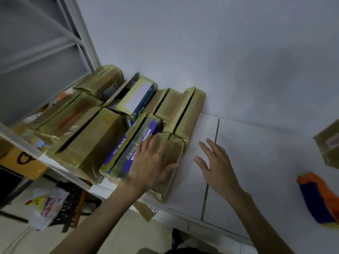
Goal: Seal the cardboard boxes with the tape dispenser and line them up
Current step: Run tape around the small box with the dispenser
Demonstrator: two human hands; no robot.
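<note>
Hands (two) are spread flat, gripping nothing: left hand [152,162] rests on the nearest taped box [172,149], right hand [218,165] is over the white table [260,158]. One tape dispenser [319,197] lies far right. At least eight boxes [91,140] cluster against the grey wall [220,52].

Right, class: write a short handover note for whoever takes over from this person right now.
Left hand: open, lying flat on the taped box at the right end of the row of boxes.
Right hand: open, holding nothing, above the white table; contact unclear.
The row runs along the wall, most of it wrapped in tape. One printed box near the wall seems to have a flap up.
A lone box stands apart at the right edge; the orange and blue thing near it is probably the tape dispenser.
Left: check that flap, bring in the lone box.
</note>
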